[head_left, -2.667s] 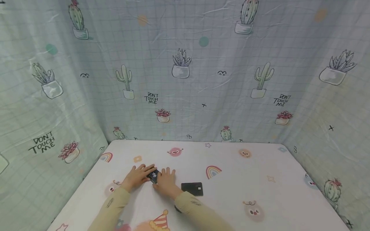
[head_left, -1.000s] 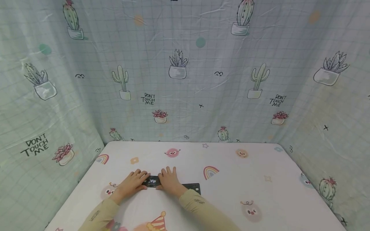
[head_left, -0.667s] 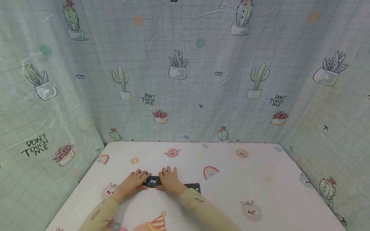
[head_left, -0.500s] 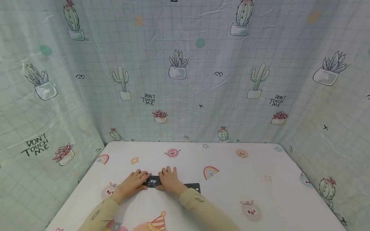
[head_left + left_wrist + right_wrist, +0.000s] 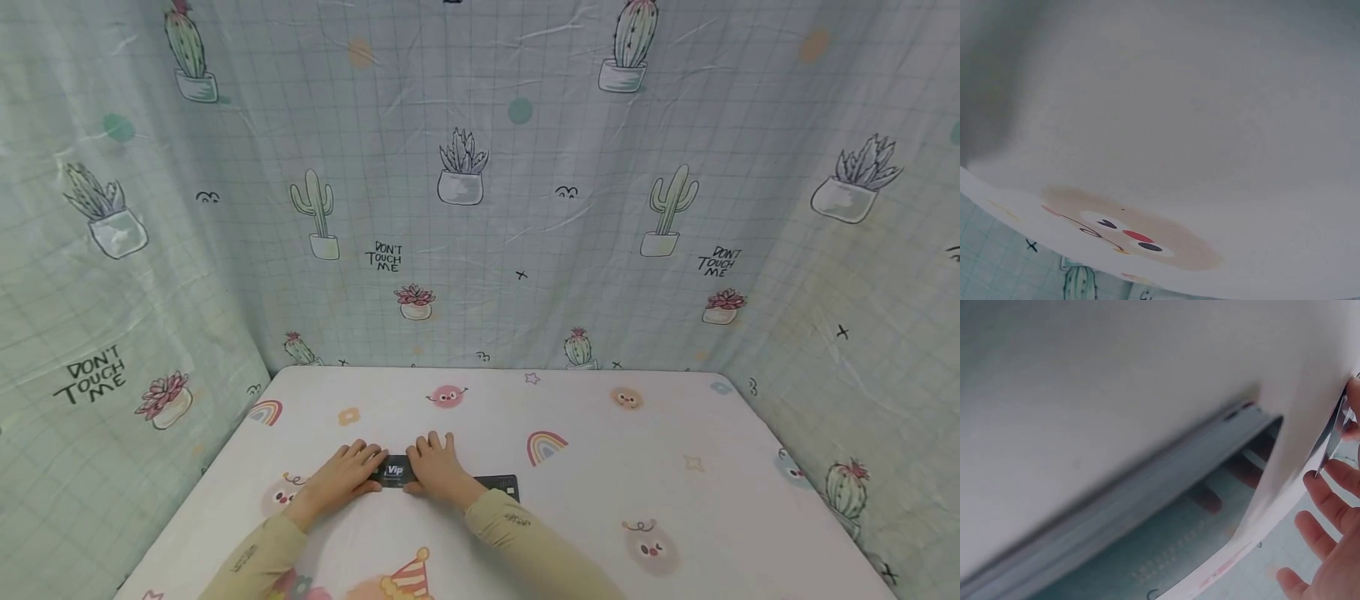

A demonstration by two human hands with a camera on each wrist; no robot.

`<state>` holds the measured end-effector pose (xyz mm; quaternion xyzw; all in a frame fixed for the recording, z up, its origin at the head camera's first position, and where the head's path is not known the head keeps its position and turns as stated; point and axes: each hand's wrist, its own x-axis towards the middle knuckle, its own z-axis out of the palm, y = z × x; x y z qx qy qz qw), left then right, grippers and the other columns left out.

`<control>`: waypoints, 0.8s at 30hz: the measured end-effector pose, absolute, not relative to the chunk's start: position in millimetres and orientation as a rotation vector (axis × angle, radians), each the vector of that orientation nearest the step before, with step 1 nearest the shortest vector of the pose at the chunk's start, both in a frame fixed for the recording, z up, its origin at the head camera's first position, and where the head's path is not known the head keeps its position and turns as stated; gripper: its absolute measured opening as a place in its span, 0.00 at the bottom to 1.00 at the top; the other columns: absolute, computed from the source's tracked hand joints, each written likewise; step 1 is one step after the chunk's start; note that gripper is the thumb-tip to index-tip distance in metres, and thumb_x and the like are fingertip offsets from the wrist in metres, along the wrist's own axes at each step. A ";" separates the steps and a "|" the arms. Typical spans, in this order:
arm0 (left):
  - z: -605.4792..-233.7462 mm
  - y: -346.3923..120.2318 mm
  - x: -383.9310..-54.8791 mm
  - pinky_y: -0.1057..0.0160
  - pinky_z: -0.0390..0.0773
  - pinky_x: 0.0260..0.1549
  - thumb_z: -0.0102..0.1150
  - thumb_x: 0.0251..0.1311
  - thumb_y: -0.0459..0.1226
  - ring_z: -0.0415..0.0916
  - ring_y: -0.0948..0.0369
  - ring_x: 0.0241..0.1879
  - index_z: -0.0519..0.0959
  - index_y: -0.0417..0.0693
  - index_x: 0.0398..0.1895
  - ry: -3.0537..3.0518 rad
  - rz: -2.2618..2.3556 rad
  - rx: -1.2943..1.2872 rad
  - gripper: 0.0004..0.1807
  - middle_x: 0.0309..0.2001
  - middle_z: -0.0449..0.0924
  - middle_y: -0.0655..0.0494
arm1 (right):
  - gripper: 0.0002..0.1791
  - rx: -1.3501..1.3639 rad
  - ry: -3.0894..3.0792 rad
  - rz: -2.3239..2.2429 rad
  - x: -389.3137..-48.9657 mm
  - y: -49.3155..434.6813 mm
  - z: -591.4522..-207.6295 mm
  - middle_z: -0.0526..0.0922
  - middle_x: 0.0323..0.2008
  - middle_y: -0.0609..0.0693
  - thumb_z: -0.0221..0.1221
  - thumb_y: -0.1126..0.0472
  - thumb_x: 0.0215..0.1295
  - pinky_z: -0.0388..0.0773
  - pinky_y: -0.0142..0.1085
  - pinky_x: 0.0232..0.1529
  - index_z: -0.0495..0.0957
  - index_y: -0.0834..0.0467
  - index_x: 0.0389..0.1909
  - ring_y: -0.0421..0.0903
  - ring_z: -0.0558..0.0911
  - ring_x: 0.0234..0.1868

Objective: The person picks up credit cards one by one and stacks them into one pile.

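A black card with white "Vip" lettering (image 5: 394, 472) lies between my two hands at the left of the table. My left hand (image 5: 342, 477) pinches its left end, fingers at the far edge and thumb at the near edge. At its right end, my right hand (image 5: 438, 471) grips in the same way. The right wrist view shows right-hand fingers (image 5: 1335, 550) at the edge of a thin glossy card (image 5: 1334, 434), the others spread. Neither hand nor card appears in the left wrist view.
Just right of my right wrist lies another black card (image 5: 510, 482), partly hidden by the forearm; close up it looks like a thick glossy stack (image 5: 1179, 544). The white table (image 5: 600, 467) has printed cartoon figures. Cactus-patterned curtains (image 5: 495, 250) surround it.
Since the oldest frame, the Vip card has turned from slanted to level, showing more between my hands. My right forearm now covers more of the other card. The last half second shows almost no motion.
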<state>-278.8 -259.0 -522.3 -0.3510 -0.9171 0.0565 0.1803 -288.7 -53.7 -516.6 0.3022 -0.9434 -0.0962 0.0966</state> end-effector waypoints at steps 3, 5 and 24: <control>-520.7 -258.2 -277.8 0.56 0.70 0.41 0.55 0.53 0.51 0.66 0.59 0.43 0.71 0.45 0.53 -2.614 0.156 -0.983 0.28 0.46 0.73 0.54 | 0.32 0.908 -2.799 -0.277 -287.6 -53.1 -513.9 0.71 0.45 0.46 0.51 0.33 0.51 0.64 0.47 0.53 0.68 0.49 0.52 0.45 0.66 0.50; -519.9 -257.7 -276.9 0.55 0.70 0.41 0.55 0.53 0.51 0.66 0.58 0.43 0.71 0.45 0.54 -2.632 0.147 -0.976 0.28 0.46 0.73 0.54 | 0.32 0.919 -2.802 -0.273 -286.9 -52.6 -512.2 0.70 0.45 0.46 0.51 0.33 0.51 0.64 0.47 0.53 0.68 0.49 0.52 0.45 0.66 0.50; -517.7 -252.9 -269.7 0.53 0.70 0.46 0.53 0.56 0.50 0.68 0.56 0.47 0.70 0.44 0.55 -2.632 0.139 -0.935 0.27 0.49 0.73 0.52 | 0.31 0.963 -2.689 -0.317 -285.0 -44.6 -506.0 0.72 0.44 0.46 0.50 0.32 0.52 0.65 0.48 0.52 0.70 0.49 0.50 0.46 0.67 0.48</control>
